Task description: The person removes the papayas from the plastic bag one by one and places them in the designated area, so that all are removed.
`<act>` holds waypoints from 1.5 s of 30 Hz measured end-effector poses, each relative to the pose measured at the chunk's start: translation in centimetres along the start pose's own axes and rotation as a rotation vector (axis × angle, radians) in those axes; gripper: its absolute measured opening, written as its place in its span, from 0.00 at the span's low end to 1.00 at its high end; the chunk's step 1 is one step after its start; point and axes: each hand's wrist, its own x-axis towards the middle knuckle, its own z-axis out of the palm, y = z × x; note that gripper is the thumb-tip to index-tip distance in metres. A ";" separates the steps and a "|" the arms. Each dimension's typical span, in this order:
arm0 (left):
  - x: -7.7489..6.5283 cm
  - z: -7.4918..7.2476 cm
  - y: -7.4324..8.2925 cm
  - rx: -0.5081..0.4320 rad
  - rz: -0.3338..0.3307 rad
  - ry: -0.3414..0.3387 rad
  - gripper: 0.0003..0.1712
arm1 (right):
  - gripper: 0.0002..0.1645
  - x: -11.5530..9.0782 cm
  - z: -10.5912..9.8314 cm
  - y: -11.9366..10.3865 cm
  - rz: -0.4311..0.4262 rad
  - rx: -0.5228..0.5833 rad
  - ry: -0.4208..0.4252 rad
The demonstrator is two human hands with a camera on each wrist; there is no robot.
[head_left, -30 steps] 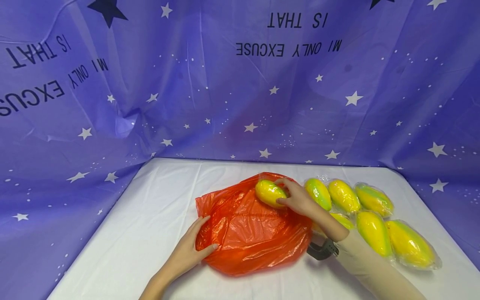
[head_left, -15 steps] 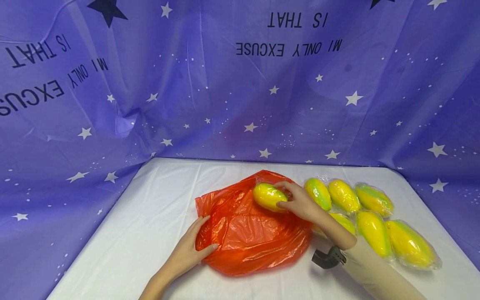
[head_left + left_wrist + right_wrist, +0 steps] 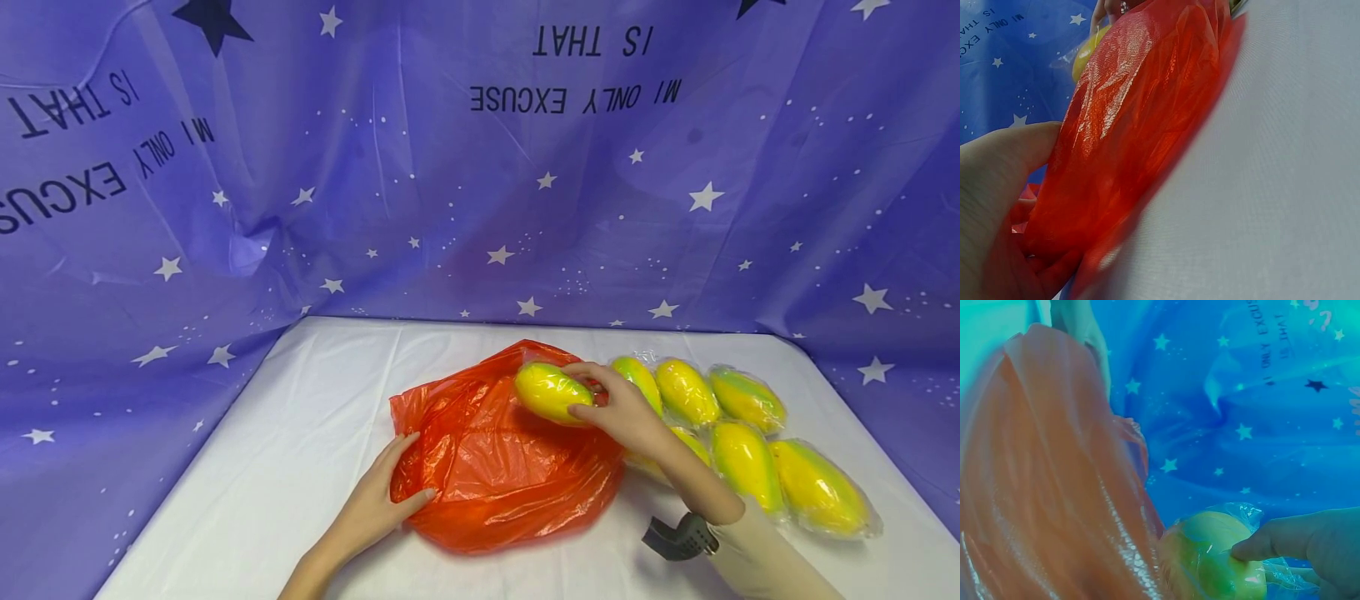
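A red plastic bag [image 3: 510, 467] lies bulging on the white table. At its left end my left hand [image 3: 382, 496] holds the bag, thumb spread apart from the fingers. In the left wrist view the bag's film [image 3: 1122, 125] lies between the thumb and fingers of that hand [image 3: 997, 187], partly hiding the fingers. My right hand [image 3: 618, 408] grips a yellow-green mango [image 3: 551, 393] in clear wrap by its right end, over the bag's far side. The right wrist view shows the thumb of the right hand [image 3: 1310, 540] on the wrapped mango [image 3: 1210, 556].
Several more wrapped mangoes [image 3: 746, 467] lie on the table [image 3: 247, 500] right of the bag, some partly behind my right arm. A dark band [image 3: 678, 537] hangs by the right sleeve. A purple star-patterned cloth [image 3: 480, 208] hangs behind the table.
My right hand and forearm have shifted to the right, with the mango moving slightly right too. My left hand and the bag stay almost the same.
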 end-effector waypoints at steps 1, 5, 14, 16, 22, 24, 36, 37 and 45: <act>0.0 0.0 0.0 -0.001 0.000 0.000 0.48 | 0.28 -0.2 -0.1 -0.1 -0.001 0.007 0.007; 0.0 0.1 -0.1 0.000 0.001 -0.001 0.48 | 0.28 -0.8 -0.7 -0.1 -0.004 0.046 0.024; 0.0 0.0 0.0 -0.002 0.001 -0.001 0.48 | 0.29 -2.4 -2.2 -0.2 -0.022 0.082 0.045; 0.0 0.0 0.0 -0.001 -0.001 -0.002 0.48 | 0.29 -2.7 -2.5 -0.2 -0.028 0.067 0.059; 0.0 0.1 0.1 0.002 -0.004 -0.002 0.47 | 0.29 -3.7 -3.4 -0.6 -0.022 0.023 0.100; 0.0 0.1 0.1 0.002 -0.006 -0.003 0.47 | 0.29 -4.0 -3.7 -0.7 -0.012 0.016 0.105; 0.0 0.0 -0.1 0.000 -0.003 -0.004 0.48 | 0.32 -5.7 -5.6 -1.2 0.135 0.085 0.140; 0.0 0.0 -0.1 0.000 -0.001 -0.003 0.48 | 0.33 -5.9 -5.8 -1.1 0.145 0.082 0.145; 0.0 0.1 -0.2 0.001 0.001 -0.001 0.48 | 0.33 -6.7 -7.1 0.1 0.106 -0.010 0.204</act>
